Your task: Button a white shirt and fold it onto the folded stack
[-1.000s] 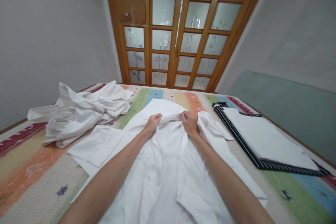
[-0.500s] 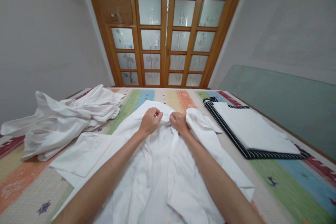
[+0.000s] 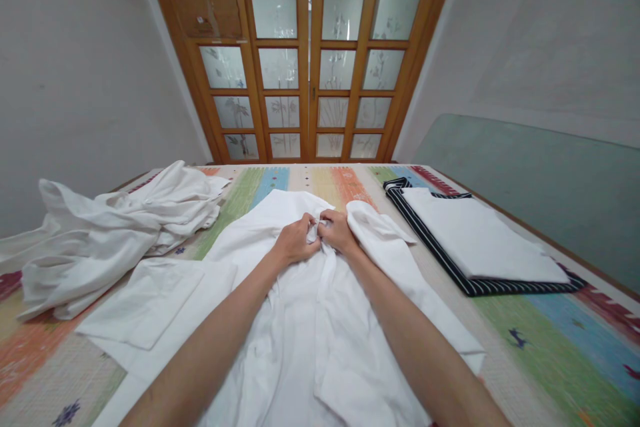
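Observation:
A white shirt (image 3: 300, 320) lies spread out in front of me on a bed with a striped, many-coloured cover (image 3: 550, 353). My left hand (image 3: 295, 241) and my right hand (image 3: 337, 232) meet at its collar end, knuckle to knuckle. Both pinch the white cloth at the shirt's front opening, fingers curled. Both forearms lie over the shirt body. One short sleeve (image 3: 145, 300) lies flat to the left.
A heap of crumpled white clothes (image 3: 110, 227) lies at the left. A folded white garment (image 3: 475, 240) rests on a dark striped cloth (image 3: 450, 273) at the right. Wooden doors with frosted glass panes (image 3: 305, 67) stand beyond the bed's far edge. Walls close both sides.
My hands have drawn together at the collar, from about a hand's width apart to touching. The view has shifted, so everything sits further left and lower.

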`<action>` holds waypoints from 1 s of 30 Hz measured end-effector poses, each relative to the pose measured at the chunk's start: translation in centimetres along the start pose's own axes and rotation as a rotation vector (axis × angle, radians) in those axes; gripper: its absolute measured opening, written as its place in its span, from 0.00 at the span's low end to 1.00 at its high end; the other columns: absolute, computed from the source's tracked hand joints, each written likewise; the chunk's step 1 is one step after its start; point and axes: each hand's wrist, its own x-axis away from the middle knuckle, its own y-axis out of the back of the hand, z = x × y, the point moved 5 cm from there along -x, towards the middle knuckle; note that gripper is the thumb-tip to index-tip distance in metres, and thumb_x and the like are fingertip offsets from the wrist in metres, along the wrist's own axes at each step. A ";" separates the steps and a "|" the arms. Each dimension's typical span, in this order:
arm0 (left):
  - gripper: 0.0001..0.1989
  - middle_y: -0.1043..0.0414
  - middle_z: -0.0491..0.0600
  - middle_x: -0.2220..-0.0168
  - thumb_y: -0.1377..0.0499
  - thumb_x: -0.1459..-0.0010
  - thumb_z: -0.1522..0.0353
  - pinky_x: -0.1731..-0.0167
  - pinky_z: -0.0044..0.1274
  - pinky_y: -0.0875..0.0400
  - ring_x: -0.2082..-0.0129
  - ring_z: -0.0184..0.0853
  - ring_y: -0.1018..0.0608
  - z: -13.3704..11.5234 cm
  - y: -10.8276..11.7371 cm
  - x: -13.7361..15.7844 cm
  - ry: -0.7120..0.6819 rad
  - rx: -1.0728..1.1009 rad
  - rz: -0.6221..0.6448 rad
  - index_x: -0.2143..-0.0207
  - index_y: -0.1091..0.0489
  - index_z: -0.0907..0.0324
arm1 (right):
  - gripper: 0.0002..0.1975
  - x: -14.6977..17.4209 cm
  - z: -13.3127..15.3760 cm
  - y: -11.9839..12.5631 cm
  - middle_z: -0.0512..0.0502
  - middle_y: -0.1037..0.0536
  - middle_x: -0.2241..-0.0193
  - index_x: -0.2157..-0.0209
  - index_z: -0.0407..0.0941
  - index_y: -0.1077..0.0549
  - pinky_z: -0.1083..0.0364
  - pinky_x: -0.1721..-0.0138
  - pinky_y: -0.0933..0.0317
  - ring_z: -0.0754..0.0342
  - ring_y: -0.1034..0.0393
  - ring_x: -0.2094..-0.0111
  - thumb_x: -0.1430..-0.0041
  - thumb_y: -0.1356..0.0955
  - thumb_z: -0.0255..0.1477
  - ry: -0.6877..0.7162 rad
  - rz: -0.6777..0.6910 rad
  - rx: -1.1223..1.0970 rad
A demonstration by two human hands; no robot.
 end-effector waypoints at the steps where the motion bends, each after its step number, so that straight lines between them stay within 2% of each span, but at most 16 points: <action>1: 0.15 0.31 0.46 0.71 0.42 0.49 0.65 0.71 0.24 0.39 0.72 0.37 0.27 0.0 0.0 0.0 0.013 -0.007 -0.003 0.58 0.39 0.56 | 0.04 -0.1 -0.2 0.1 0.49 0.28 0.78 0.79 0.45 0.32 0.56 0.67 0.43 0.54 0.36 0.73 0.61 0.37 0.29 -0.026 -0.004 -0.056; 7: 0.08 0.33 0.43 0.78 0.50 0.41 0.68 0.72 0.21 0.41 0.76 0.33 0.28 0.3 0.3 -0.1 0.068 0.015 -0.033 0.61 0.34 0.56 | 0.07 -0.5 -1.8 0.2 0.52 0.30 0.80 0.81 0.44 0.31 0.57 0.72 0.43 0.56 0.38 0.76 0.63 0.35 0.33 -0.220 0.023 -0.272; 10: 0.09 0.32 0.42 0.80 0.47 0.41 0.64 0.72 0.21 0.40 0.78 0.31 0.29 0.3 0.7 -0.1 0.054 0.093 -0.081 0.63 0.31 0.57 | 0.07 -0.4 -1.7 0.3 0.53 0.31 0.81 0.80 0.44 0.31 0.57 0.71 0.43 0.56 0.39 0.76 0.62 0.34 0.33 -0.215 0.024 -0.298; 13: 0.10 0.27 0.45 0.75 0.46 0.41 0.62 0.69 0.21 0.37 0.75 0.31 0.27 0.5 0.9 -0.3 0.057 0.212 -0.125 0.67 0.28 0.57 | 0.08 -0.3 -1.3 0.3 0.55 0.36 0.83 0.83 0.44 0.34 0.58 0.73 0.46 0.58 0.41 0.77 0.61 0.33 0.33 -0.188 0.073 -0.272; 17: 0.11 0.23 0.47 0.72 0.44 0.45 0.63 0.64 0.23 0.35 0.69 0.34 0.25 2.0 1.1 -0.8 0.203 0.376 -0.227 0.73 0.27 0.60 | 0.12 -0.3 -1.2 0.1 0.56 0.38 0.85 0.85 0.43 0.34 0.59 0.76 0.49 0.60 0.44 0.79 0.59 0.31 0.35 -0.232 0.187 -0.293; 21: 0.13 0.25 0.46 0.75 0.42 0.48 0.61 0.66 0.24 0.34 0.70 0.35 0.25 3.0 1.0 -1.1 0.293 0.481 -0.252 0.75 0.26 0.61 | 0.13 -0.3 -1.7 -0.1 0.53 0.31 0.82 0.80 0.42 0.30 0.58 0.74 0.45 0.58 0.40 0.78 0.61 0.28 0.37 -0.283 0.175 -0.380; 24: 0.13 0.25 0.46 0.75 0.42 0.48 0.61 0.66 0.24 0.34 0.70 0.35 0.25 3.0 1.0 -1.2 0.288 0.503 -0.248 0.75 0.26 0.62 | 0.12 0.0 -1.4 -0.2 0.51 0.28 0.79 0.77 0.42 0.29 0.57 0.72 0.42 0.56 0.36 0.76 0.59 0.29 0.37 -0.236 0.118 -0.346; 27: 0.12 0.25 0.46 0.74 0.42 0.48 0.62 0.65 0.23 0.34 0.70 0.33 0.26 2.8 1.1 -1.0 0.261 0.502 -0.267 0.75 0.27 0.62 | 0.09 0.4 -0.2 -0.4 0.48 0.25 0.76 0.75 0.42 0.26 0.56 0.67 0.41 0.54 0.33 0.72 0.52 0.32 0.34 -0.097 0.079 -0.164; 30: 0.11 0.28 0.44 0.76 0.42 0.48 0.63 0.65 0.22 0.35 0.72 0.32 0.27 2.9 1.2 -0.8 0.243 0.502 -0.308 0.77 0.29 0.61 | 0.07 0.8 1.1 -1.1 0.46 0.23 0.73 0.74 0.43 0.25 0.55 0.63 0.41 0.53 0.32 0.69 0.48 0.34 0.30 0.025 0.109 0.007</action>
